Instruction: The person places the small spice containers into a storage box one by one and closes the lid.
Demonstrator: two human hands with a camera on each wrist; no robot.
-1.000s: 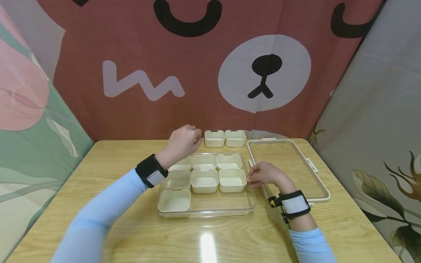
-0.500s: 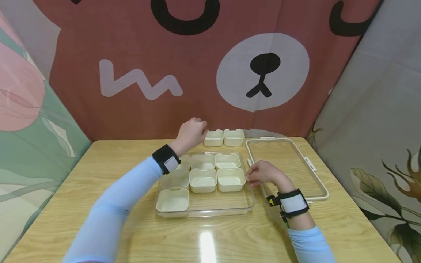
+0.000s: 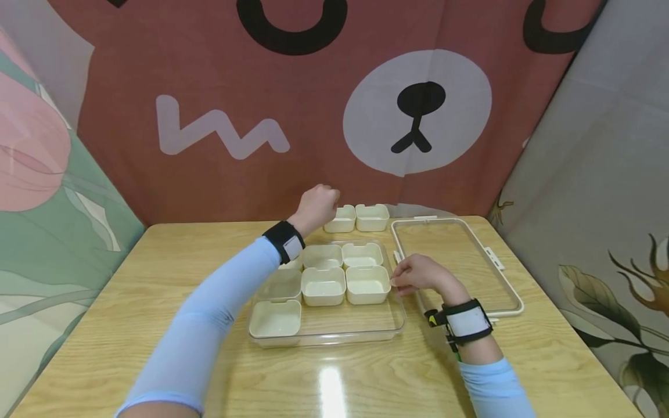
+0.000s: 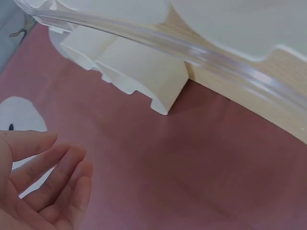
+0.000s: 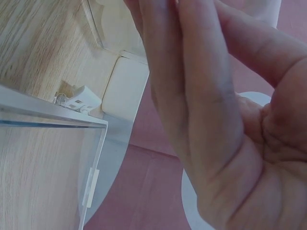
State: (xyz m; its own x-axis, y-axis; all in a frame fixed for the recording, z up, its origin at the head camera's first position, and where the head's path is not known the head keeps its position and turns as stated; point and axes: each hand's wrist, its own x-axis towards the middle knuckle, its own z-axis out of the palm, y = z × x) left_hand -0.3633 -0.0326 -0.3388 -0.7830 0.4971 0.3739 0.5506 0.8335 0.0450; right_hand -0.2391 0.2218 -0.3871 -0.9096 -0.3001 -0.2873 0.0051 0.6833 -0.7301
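My left hand (image 3: 317, 208) reaches to the back of the table, overlapping the left one of two small cream bins (image 3: 342, 220). In the left wrist view its fingers (image 4: 67, 182) are loosely bent with nothing between them, apart from the bins. A clear tray (image 3: 352, 337) holds several more cream bins, one of them at the front left (image 3: 274, 319). My right hand (image 3: 423, 273) is at the tray's right side, fingertips right at the corner of a cream bin (image 3: 368, 285). The right wrist view shows its fingers (image 5: 206, 72) nearly straight; their tips are out of frame.
A clear lid with a white frame (image 3: 509, 284) and side clips lies right of the tray, beneath the right forearm's side. Behind the wooden table (image 3: 251, 383) hangs a red-brown cloth (image 3: 235, 191) with a bear print.
My left hand has moved right and farther back, from above the tray's rear to the left back bin. The right hand stays by the tray's right side.
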